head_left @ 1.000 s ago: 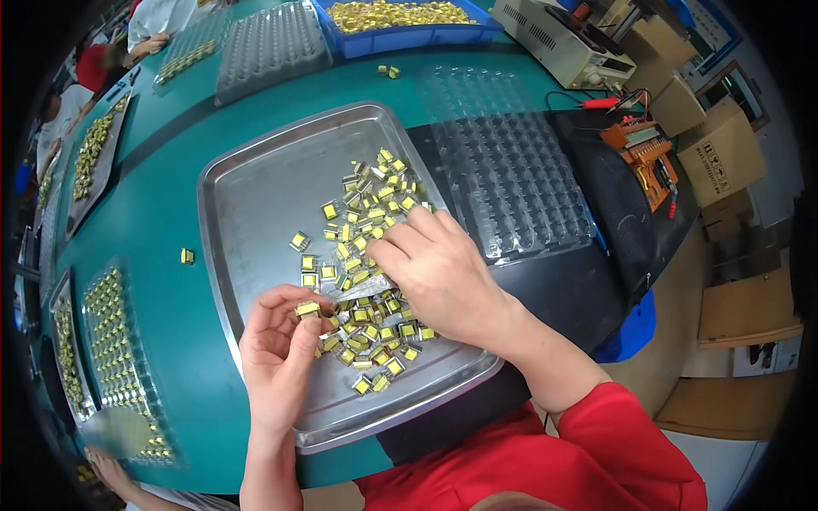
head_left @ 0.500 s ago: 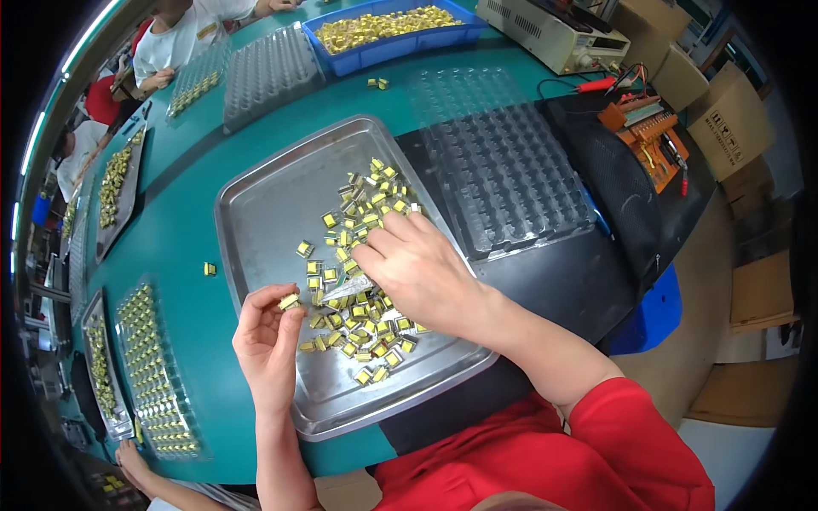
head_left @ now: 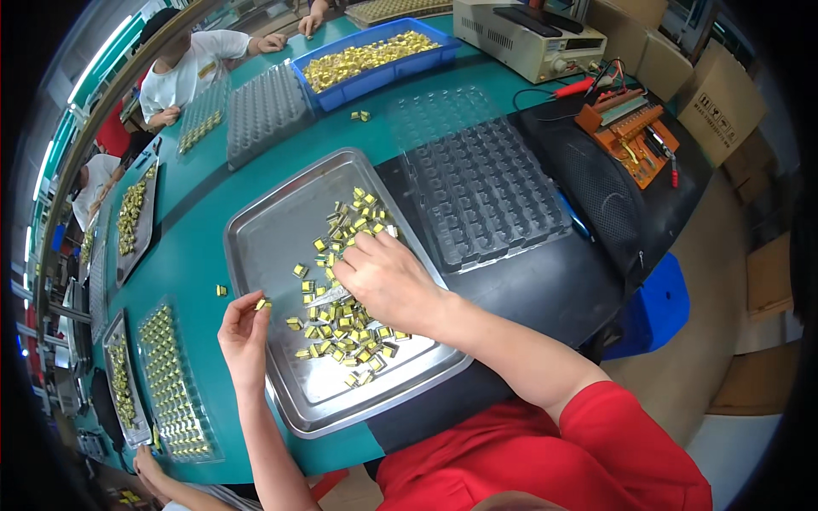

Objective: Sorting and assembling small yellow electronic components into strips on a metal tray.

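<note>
Between its thumb and fingertips, my left hand pinches a small yellow-wound transformer over the left rim of a shallow metal tray. My right hand is closed over the tray around pointed metal tweezers, whose tip points left. The rest of the tweezers is hidden in the palm. Beneath and around my right hand, many loose yellow transformers lie scattered in the tray. One single transformer rests on the green table left of the tray.
Black plastic blister trays lie right of the metal tray. A filled blister tray is at the left. Farther back are a blue bin of yellow parts, a bench instrument and an orange fixture. Co-workers sit along the far and left sides.
My left hand, with the transformer, has moved left from above the tray's inside to its left rim. My right hand stays over the pile with the tweezers. The whole view has shifted slightly.
</note>
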Demonstrator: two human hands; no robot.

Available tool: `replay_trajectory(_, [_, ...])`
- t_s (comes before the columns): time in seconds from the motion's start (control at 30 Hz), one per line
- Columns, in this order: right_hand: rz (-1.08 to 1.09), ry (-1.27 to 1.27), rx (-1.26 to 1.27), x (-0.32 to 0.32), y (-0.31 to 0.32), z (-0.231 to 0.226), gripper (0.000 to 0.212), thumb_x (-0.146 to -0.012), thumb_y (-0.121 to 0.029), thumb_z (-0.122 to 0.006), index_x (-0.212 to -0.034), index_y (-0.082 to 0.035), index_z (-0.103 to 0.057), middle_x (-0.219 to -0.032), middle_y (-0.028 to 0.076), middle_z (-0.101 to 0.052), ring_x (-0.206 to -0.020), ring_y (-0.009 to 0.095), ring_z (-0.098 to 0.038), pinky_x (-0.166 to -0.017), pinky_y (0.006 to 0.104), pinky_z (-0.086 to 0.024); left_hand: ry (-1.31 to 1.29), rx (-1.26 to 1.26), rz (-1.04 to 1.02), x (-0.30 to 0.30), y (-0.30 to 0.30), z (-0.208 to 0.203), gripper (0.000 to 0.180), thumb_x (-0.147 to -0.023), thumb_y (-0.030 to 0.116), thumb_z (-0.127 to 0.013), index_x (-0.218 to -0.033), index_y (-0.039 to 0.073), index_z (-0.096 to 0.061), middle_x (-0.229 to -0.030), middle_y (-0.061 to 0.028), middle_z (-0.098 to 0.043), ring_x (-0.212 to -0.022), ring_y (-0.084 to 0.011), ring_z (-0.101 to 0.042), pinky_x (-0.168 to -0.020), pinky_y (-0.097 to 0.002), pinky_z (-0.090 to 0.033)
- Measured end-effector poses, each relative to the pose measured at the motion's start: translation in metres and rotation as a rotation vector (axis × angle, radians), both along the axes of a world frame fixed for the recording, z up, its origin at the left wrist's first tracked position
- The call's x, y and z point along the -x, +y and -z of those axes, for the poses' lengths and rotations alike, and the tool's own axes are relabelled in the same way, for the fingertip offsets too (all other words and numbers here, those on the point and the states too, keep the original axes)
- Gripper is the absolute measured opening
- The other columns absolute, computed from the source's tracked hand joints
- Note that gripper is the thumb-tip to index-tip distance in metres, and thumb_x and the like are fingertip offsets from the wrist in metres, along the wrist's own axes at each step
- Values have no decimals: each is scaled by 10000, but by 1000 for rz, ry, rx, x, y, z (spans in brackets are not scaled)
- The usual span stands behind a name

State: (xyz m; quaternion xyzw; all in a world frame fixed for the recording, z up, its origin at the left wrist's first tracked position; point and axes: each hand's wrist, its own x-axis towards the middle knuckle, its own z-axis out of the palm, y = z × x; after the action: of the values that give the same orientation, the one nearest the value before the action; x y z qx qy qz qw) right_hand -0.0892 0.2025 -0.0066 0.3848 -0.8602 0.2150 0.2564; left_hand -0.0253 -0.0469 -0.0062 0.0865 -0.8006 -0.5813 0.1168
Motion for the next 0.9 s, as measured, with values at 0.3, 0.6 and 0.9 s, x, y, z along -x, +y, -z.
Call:
replay_trajectory(0.3, [-48,-31,56,1,-3,4,119,-722,-23,-582,-829,-33,-634,-826,87,-602,-872,254,-574,-801,369,-460,-39,317,-130,-12,-39,13,255,-920,22,-650,-1173,-5,-656,-1054,-28,-672,-949,-98,-603,-838,-230,-472])
replay_trajectory(0.6, [-78,-83,15,1,0,-3,203,-711,24,-579,-892,-19,-659,-863,96,-608,-891,271,-571,-807,380,-457,88,281,-264,1,-95,45,241,-897,82,-700,-1129,26,-663,-985,-48,-679,-817,-95,-629,-742,-248,-504])
replay_trajectory(0.9, [-63,-90,-23,-2,-1,-4,236,-706,49,-573,-918,-12,-657,-869,103,-611,-891,277,-572,-814,384,-457,75,601,-337,30,-93,42,249,-907,82,-676,-1146,28,-632,-979,-57,-690,-808,-112,-626,-729,-265,-505])
